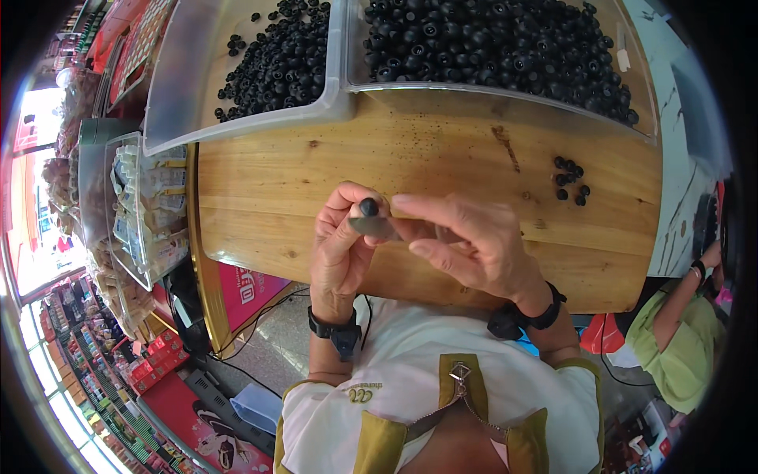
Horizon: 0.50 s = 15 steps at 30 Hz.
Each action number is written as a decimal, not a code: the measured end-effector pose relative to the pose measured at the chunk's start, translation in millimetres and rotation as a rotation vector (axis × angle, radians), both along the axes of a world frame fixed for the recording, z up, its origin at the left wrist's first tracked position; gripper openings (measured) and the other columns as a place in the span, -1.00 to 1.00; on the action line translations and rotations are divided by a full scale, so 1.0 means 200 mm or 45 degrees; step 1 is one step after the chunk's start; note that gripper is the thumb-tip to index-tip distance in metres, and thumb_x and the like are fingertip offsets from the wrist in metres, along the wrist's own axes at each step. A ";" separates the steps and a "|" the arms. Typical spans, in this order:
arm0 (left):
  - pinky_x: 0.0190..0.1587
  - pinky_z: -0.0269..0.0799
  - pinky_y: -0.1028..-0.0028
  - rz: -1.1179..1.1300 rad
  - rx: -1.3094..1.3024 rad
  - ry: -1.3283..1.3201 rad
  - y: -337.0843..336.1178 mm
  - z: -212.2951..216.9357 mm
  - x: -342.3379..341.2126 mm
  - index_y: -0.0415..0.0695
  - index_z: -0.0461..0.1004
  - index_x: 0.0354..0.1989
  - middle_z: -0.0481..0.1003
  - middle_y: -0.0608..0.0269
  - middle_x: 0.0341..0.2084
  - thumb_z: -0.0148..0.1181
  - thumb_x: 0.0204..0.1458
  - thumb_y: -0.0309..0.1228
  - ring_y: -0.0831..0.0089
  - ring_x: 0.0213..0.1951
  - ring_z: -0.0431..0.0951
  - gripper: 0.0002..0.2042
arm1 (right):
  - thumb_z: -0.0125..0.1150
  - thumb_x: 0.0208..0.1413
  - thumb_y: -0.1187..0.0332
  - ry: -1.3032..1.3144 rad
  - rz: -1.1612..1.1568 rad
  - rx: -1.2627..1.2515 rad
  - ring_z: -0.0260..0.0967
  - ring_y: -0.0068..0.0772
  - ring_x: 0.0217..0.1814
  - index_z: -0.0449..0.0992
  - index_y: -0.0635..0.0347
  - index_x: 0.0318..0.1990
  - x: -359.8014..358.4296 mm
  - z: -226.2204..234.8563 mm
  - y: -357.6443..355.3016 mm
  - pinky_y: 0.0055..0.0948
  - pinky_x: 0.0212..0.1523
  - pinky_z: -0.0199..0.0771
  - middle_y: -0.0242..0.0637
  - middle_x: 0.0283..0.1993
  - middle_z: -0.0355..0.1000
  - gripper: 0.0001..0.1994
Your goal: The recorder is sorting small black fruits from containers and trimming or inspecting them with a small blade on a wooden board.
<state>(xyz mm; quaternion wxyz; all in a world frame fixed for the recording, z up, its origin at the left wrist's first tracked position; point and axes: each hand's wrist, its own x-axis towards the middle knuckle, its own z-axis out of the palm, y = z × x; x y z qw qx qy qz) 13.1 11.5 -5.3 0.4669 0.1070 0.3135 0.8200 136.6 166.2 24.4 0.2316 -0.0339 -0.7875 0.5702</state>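
My left hand point(339, 237) is closed, pinching a small black cap-like part point(369, 207) between thumb and fingers above the wooden table. Just under the black part shows a smooth grey-green rounded piece point(371, 227); I cannot tell whether the two are joined. My right hand point(474, 241) is beside it on the right, thumb and index finger apart, with nothing visible between them. Its fingertips come close to the grey-green piece, and some of its other fingers are hidden. Several loose black parts point(570, 180) lie on the table to the right.
Two translucent tubs stand at the far side, a left tub point(245, 133) and a right tub point(505, 95), both with many small black parts. The wooden table point(276, 205) has rounded corners. A clear box of packets point(150, 213) stands left. Another person's arm point(671, 316) shows at right.
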 end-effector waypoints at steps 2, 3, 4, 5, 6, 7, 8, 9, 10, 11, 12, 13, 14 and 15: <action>-0.22 0.47 0.56 0.072 -0.120 0.020 0.02 0.01 0.01 -0.22 0.40 -0.18 0.50 0.26 -0.35 0.12 0.18 -0.45 0.59 -0.38 0.48 -0.88 | 0.36 -0.06 0.49 0.018 -0.005 0.071 0.34 -0.53 -0.56 0.48 0.16 0.11 0.00 -0.02 -0.01 -0.53 -0.54 0.37 -0.31 -0.37 0.52 -0.52; -0.22 0.47 0.56 0.069 -0.123 0.018 0.02 0.01 0.02 -0.22 0.40 -0.18 0.50 0.26 -0.35 0.12 0.18 -0.45 0.59 -0.38 0.48 -0.88 | 0.37 -0.08 0.48 0.008 -0.014 0.144 0.35 -0.49 -0.56 0.49 0.14 0.11 0.00 -0.03 -0.01 -0.50 -0.53 0.40 -0.31 -0.40 0.51 -0.51; -0.19 0.48 0.56 0.069 -0.138 0.021 0.02 0.01 0.02 -0.22 0.40 -0.17 0.51 0.26 -0.33 0.11 0.19 -0.45 0.59 -0.34 0.50 -0.88 | 0.38 -0.09 0.48 -0.002 -0.022 0.216 0.37 -0.44 -0.55 0.49 0.13 0.11 0.00 -0.03 -0.02 -0.47 -0.53 0.42 -0.30 -0.42 0.49 -0.50; -0.16 0.50 0.56 0.070 -0.151 0.026 0.02 0.01 0.02 -0.22 0.41 -0.17 0.52 0.25 -0.31 0.10 0.19 -0.45 0.60 -0.31 0.52 -0.88 | 0.38 -0.09 0.48 -0.004 -0.024 0.215 0.37 -0.44 -0.55 0.49 0.13 0.11 0.00 -0.03 -0.02 -0.47 -0.53 0.42 -0.30 -0.42 0.49 -0.50; -0.16 0.50 0.56 0.068 -0.152 0.025 0.02 0.00 0.02 -0.22 0.41 -0.17 0.52 0.25 -0.31 0.10 0.19 -0.45 0.60 -0.31 0.52 -0.88 | 0.38 -0.09 0.48 -0.039 -0.027 0.282 0.39 -0.42 -0.54 0.49 0.11 0.11 0.01 -0.03 -0.02 -0.44 -0.51 0.44 -0.31 -0.43 0.48 -0.49; -0.19 0.49 0.58 0.075 -0.162 0.038 0.02 0.00 0.02 -0.22 0.41 -0.16 0.53 0.26 -0.30 0.11 0.19 -0.45 0.61 -0.32 0.52 -0.87 | 0.38 -0.09 0.47 -0.074 -0.031 0.349 0.41 -0.40 -0.53 0.49 0.10 0.11 0.01 -0.03 -0.02 -0.42 -0.50 0.46 -0.31 -0.45 0.47 -0.49; -0.22 0.48 0.60 0.085 -0.172 0.052 0.02 0.00 0.02 -0.22 0.41 -0.16 0.54 0.26 -0.29 0.12 0.18 -0.46 0.62 -0.33 0.52 -0.87 | 0.38 -0.09 0.47 -0.074 -0.031 0.348 0.41 -0.40 -0.53 0.49 0.10 0.11 0.01 -0.03 -0.02 -0.42 -0.50 0.46 -0.31 -0.45 0.47 -0.49; -0.22 0.48 0.60 0.085 -0.173 0.052 0.01 0.00 0.02 -0.22 0.41 -0.16 0.54 0.26 -0.29 0.12 0.18 -0.46 0.62 -0.33 0.52 -0.87 | 0.38 -0.09 0.47 -0.074 -0.038 0.369 0.42 -0.40 -0.52 0.49 0.09 0.11 0.01 -0.03 -0.01 -0.42 -0.49 0.47 -0.32 -0.44 0.47 -0.49; -0.24 0.47 0.62 0.080 -0.158 0.063 0.01 0.01 0.02 -0.22 0.41 -0.15 0.54 0.26 -0.30 0.13 0.18 -0.46 0.63 -0.33 0.52 -0.86 | 0.38 -0.09 0.46 -0.073 -0.045 0.390 0.44 -0.41 -0.51 0.49 0.08 0.11 0.01 -0.03 -0.01 -0.42 -0.49 0.48 -0.32 -0.44 0.47 -0.49; -0.26 0.46 0.63 0.074 -0.143 0.073 0.01 0.01 0.02 -0.22 0.41 -0.14 0.54 0.26 -0.30 0.14 0.17 -0.46 0.63 -0.33 0.52 -0.85 | 0.38 -0.09 0.46 -0.073 -0.045 0.390 0.44 -0.41 -0.51 0.49 0.08 0.11 0.01 -0.03 -0.02 -0.42 -0.49 0.48 -0.32 -0.44 0.47 -0.49; -0.26 0.46 0.63 0.074 -0.143 0.074 0.01 0.01 0.03 -0.22 0.41 -0.14 0.54 0.26 -0.30 0.14 0.17 -0.46 0.63 -0.33 0.52 -0.85 | 0.38 -0.09 0.46 -0.073 -0.050 0.400 0.43 -0.40 -0.51 0.50 0.07 0.11 0.02 -0.03 -0.02 -0.43 -0.49 0.48 -0.32 -0.44 0.48 -0.49; -0.28 0.44 0.64 0.086 -0.162 0.084 0.01 0.02 0.03 -0.23 0.41 -0.14 0.54 0.27 -0.30 0.15 0.17 -0.45 0.63 -0.33 0.52 -0.85 | 0.38 -0.10 0.46 -0.072 -0.055 0.410 0.43 -0.38 -0.51 0.50 0.06 0.11 0.02 -0.03 -0.02 -0.43 -0.50 0.47 -0.32 -0.43 0.48 -0.49; -0.29 0.43 0.65 0.099 -0.180 0.095 0.01 0.02 0.03 -0.23 0.41 -0.13 0.53 0.28 -0.30 0.15 0.17 -0.45 0.64 -0.32 0.52 -0.84 | 0.38 -0.10 0.46 -0.072 -0.054 0.410 0.43 -0.38 -0.51 0.50 0.06 0.11 0.02 -0.03 -0.01 -0.43 -0.50 0.47 -0.32 -0.43 0.48 -0.49; -0.29 0.43 0.65 0.100 -0.180 0.094 0.01 0.01 0.04 -0.23 0.41 -0.13 0.53 0.28 -0.30 0.15 0.17 -0.45 0.64 -0.32 0.52 -0.84 | 0.37 -0.07 0.47 -0.074 -0.037 0.404 0.45 -0.42 -0.49 0.50 0.10 0.09 0.02 -0.03 -0.01 -0.45 -0.49 0.49 -0.32 -0.41 0.49 -0.52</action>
